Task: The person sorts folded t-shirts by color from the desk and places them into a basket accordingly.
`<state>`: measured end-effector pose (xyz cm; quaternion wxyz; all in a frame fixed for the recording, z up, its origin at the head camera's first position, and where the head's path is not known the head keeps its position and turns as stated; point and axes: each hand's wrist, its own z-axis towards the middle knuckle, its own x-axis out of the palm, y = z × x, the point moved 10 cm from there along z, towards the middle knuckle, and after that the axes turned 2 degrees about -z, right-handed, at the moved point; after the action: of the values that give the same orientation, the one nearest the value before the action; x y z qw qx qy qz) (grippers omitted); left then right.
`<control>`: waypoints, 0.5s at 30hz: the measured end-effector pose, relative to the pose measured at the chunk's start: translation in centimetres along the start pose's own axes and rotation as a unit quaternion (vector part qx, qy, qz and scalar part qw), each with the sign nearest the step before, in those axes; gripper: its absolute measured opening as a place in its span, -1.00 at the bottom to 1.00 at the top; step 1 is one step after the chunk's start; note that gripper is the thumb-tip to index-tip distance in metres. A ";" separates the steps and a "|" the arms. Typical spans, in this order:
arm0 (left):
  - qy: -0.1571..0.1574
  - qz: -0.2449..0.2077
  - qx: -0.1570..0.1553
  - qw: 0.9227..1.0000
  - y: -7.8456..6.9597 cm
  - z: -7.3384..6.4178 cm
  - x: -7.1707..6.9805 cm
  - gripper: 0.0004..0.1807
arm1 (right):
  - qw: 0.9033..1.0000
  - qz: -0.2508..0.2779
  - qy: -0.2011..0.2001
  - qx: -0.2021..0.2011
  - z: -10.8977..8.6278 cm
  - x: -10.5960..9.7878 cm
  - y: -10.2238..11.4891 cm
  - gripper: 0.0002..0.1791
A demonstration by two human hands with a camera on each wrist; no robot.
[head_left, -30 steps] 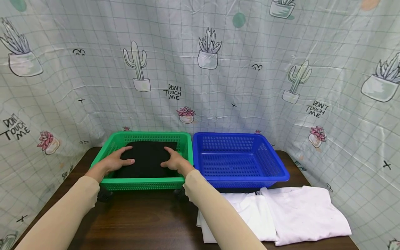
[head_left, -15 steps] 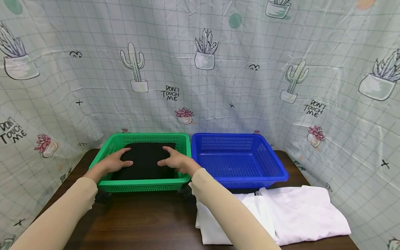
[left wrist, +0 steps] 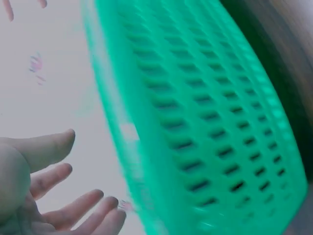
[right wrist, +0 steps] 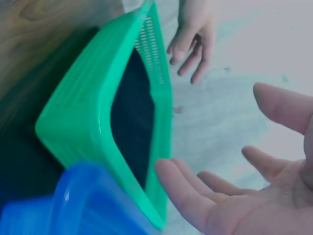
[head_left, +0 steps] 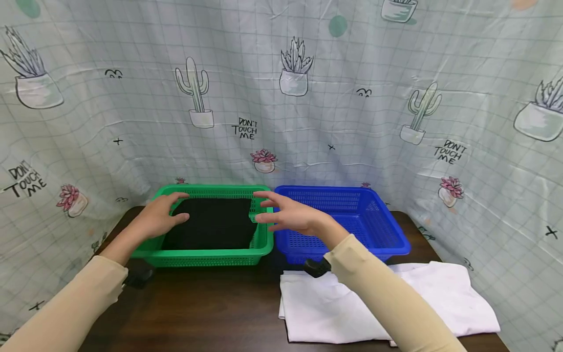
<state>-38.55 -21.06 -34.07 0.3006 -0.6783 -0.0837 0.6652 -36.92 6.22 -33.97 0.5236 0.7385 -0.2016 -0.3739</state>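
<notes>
Black folded cloth (head_left: 211,224) lies flat inside the green plastic basket (head_left: 206,257) at the left of the table. Over that basket's left side hovers my left hand (head_left: 159,215), fingers spread and holding nothing. My right hand (head_left: 292,214) is raised where the green basket meets the blue basket (head_left: 387,227), its fingers loosely extended toward the left and nothing in them. In the right wrist view both the black cloth (right wrist: 133,115) and the other hand (right wrist: 193,41) show, the hand apart from the cloth. The left wrist view has the green basket's slotted wall (left wrist: 205,112) beside my relaxed fingers.
White folded cloths (head_left: 330,313) lie on the dark wooden table (head_left: 193,308) at the front right, partly behind my right forearm. A patterned curtain (head_left: 246,88) encloses the table at the back and sides. The blue basket's visible inside shows bare mesh.
My right hand has lifted off the black cloth and moved right, to the edge of the blue basket. My left hand has risen slightly from the cloth. The cloth stays in the green basket.
</notes>
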 end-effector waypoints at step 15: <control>-0.024 -0.161 0.120 0.979 -10.4 -5.0 3.4 -0.38 | 0.996 -0.014 -0.073 -0.039 -15.7 -6.3 -5.6 -0.25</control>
<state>-30.43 -12.41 -31.86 0.4808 -0.5992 -0.1188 0.6290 -29.42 22.42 -34.32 0.5311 0.6909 -0.2142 -0.4413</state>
